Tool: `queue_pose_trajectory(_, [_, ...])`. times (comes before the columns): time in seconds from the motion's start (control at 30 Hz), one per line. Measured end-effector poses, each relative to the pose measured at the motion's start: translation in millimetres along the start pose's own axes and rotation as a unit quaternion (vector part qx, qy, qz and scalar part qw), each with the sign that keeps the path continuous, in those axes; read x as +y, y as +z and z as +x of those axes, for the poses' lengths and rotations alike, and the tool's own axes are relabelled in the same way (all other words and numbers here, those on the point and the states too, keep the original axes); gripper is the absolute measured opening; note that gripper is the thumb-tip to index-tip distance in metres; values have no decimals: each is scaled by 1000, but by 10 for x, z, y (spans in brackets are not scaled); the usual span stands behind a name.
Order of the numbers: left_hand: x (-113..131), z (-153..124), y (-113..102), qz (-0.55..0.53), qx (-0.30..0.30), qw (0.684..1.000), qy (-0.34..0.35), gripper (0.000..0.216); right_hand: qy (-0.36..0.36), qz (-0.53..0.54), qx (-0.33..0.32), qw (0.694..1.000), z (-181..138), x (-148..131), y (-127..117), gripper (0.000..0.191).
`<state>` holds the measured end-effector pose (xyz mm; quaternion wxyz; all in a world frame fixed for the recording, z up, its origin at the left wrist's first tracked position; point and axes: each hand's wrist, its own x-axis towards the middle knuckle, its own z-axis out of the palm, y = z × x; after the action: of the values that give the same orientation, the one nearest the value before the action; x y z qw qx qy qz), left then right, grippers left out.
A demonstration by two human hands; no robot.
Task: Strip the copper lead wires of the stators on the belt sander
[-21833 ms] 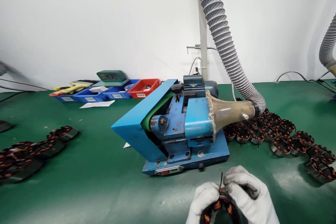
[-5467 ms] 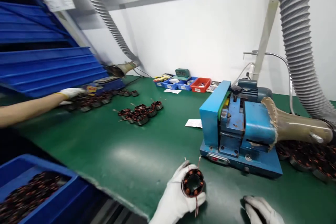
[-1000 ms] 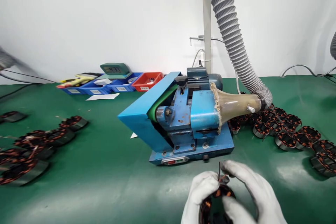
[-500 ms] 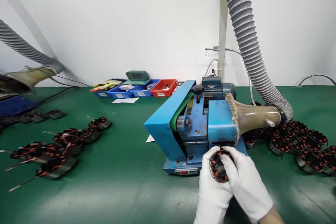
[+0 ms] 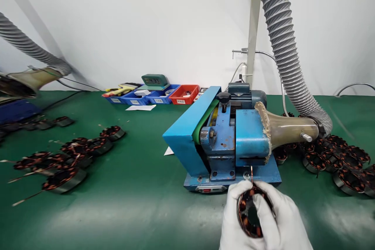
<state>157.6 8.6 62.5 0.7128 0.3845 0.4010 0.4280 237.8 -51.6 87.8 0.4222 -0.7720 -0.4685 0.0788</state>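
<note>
Between my white-gloved hands is a motor stator (image 5: pixel 241 213), a dark ring with copper windings and an open centre. A copper lead (image 5: pixel 251 174) sticks up from its far edge towards the blue belt sander (image 5: pixel 250 136). My left hand (image 5: pixel 230 218) wraps the ring's left side. My right hand (image 5: pixel 283 218) grips the right side, its thumb reaching into the centre. The stator is tilted to face me, just in front of the machine's base. The fingers behind the ring are hidden.
Several stators (image 5: pixel 66 179) with leads lie at left, and more stators (image 5: pixel 348 160) at right. A grey hose (image 5: pixel 281 35) joins the machine's suction funnel (image 5: pixel 293 128). Blue bins (image 5: pixel 136 99), a red bin (image 5: pixel 184 94) and a clock (image 5: pixel 154 80) stand by the wall.
Both hands have drawn the stator back from the machine, towards me. Its copper lead now shows. The view has shifted slightly.
</note>
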Motion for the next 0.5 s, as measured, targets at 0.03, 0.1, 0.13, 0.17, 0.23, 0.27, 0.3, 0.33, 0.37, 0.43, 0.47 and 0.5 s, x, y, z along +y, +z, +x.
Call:
queue_pose_trajectory(0.03, [2, -2, 5, -2, 1, 1000, -9, 23, -5, -1, 11, 1000, -24, 17, 5, 36])
queue_pose_trajectory(0.1, [6, 39, 58, -7, 5, 1000, -22, 28, -1, 8, -7, 1000, 14, 40, 0, 36])
queue_pose_trajectory(0.13, [8, 75, 98, -9, 8, 1000, -21, 29, 7, 16, -24, 1000, 68, 45, -9, 35])
queue_pose_trajectory(0.17, [10, 115, 141, -8, 10, 1000, -12, 28, 13, 28, -37, 999, 136, 46, -19, 34])
queue_pose_trajectory(0.23, [20, 183, 216, 0, 11, 1000, 24, 22, 22, 60, -51, 997, 280, 39, -41, 33])
queue_pose_trajectory(0.27, [29, 206, 243, 5, 10, 999, 45, 22, 25, 76, -54, 995, 343, 31, -50, 32])
queue_pose_trajectory(0.3, [41, 221, 265, 11, 6, 998, 65, 27, 29, 90, -57, 994, 396, 22, -57, 32])
queue_pose_trajectory(0.33, [56, 227, 283, 19, 3, 997, 80, 32, 33, 102, -59, 992, 435, 13, -62, 32])
queue_pose_trajectory(0.37, [71, 228, 298, 25, 1, 996, 88, 36, 39, 110, -60, 991, 462, 5, -68, 32])
queue_pose_trajectory(0.43, [101, 212, 323, 36, -5, 995, 91, 43, 49, 127, -60, 989, 476, 1, -79, 32])
queue_pose_trajectory(0.47, [112, 195, 328, 35, -8, 996, 84, 46, 53, 138, -63, 987, 458, 8, -85, 32])
queue_pose_trajectory(0.5, [118, 171, 325, 30, -10, 997, 72, 46, 56, 146, -66, 986, 421, 24, -91, 32])
